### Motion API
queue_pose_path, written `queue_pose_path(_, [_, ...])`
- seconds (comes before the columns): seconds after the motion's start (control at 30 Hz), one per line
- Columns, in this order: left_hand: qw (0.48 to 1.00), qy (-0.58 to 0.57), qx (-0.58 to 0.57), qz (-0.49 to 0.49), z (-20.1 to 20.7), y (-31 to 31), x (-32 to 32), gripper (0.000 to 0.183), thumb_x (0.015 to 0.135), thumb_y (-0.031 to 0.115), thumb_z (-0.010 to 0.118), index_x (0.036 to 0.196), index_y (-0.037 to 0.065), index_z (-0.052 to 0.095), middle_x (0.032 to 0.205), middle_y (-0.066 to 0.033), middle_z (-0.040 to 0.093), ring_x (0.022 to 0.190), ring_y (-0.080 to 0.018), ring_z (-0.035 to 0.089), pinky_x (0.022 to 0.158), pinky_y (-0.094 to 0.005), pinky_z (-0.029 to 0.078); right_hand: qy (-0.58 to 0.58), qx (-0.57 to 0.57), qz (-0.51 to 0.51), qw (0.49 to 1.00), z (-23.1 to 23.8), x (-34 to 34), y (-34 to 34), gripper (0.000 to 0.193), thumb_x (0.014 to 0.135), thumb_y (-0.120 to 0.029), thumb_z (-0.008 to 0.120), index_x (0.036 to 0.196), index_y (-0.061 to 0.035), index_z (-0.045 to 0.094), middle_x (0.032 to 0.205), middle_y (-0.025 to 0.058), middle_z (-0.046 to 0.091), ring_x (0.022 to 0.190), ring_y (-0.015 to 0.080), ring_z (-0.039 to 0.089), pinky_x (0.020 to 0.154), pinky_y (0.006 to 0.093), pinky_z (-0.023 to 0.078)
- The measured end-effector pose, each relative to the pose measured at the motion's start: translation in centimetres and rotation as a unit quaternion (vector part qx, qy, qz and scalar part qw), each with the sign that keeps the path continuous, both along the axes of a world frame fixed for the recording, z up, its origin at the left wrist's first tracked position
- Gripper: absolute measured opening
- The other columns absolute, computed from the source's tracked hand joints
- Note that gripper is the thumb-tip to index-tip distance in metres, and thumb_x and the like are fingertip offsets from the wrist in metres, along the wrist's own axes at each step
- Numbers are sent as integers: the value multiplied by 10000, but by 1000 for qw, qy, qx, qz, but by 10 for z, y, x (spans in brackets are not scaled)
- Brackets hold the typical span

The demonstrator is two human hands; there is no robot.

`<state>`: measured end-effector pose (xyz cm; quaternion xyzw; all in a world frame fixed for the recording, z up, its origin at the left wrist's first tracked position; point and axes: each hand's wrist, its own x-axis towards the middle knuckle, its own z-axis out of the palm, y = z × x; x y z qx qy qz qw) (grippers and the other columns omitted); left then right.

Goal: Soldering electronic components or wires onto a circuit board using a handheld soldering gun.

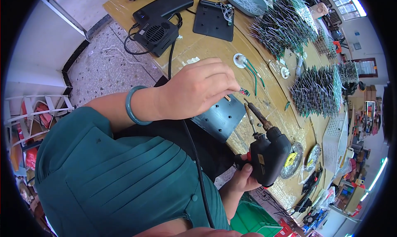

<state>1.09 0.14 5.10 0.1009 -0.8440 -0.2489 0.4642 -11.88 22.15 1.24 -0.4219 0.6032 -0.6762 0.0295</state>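
Left hand (198, 90): your fingertips pinch a small green circuit board (245, 91) above the tan table (211, 48).
Right hand (244, 179): you grip a black soldering gun (269, 154), its tip near the board; contact unclear.
Good handling: probably steady the board, fingertips clear of the tip.
Blue-grey bowl (232, 2): many thin white pieces.
Round metallic dish (297, 149): something yellow.

Circuit board (245, 91), details too small
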Motion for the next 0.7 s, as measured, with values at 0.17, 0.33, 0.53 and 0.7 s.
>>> queue_pose_path(0.17, [1000,-1,-17,-13,-2,-1,0,204,724,-24,674,916,17,621,846,-104,597,769,-263,590,665,-330,484,-33,5,25,999,-2,-2,0,600,793,-150,656,1232,68,309,967,209,570,675,218,602,625,305,530])
queue_pose_path(0.33, [1000,-1,-9,-21,-2,-2,1,212,718,-23,678,917,12,616,844,-104,597,772,-265,591,681,-332,483,-9,18,-6,1000,-3,0,-5,633,819,-270,672,1267,70,382,952,193,612,649,159,597,591,244,499])
queue_pose_path(0.53, [1000,-3,-8,-25,-2,-2,1,218,712,-25,678,916,10,609,840,-102,595,776,-267,590,686,-337,478,-16,16,1,1000,-3,-1,-5,593,808,-217,666,1235,58,360,937,194,594,651,181,597,599,275,510])
queue_pose_path(0.7, [1000,-2,-9,-23,-3,-1,1,219,709,-26,676,913,12,609,838,-101,594,773,-267,589,684,-340,476,-22,23,3,999,-3,-1,-4,538,798,-186,661,1167,58,356,897,190,574,630,198,590,602,294,505])
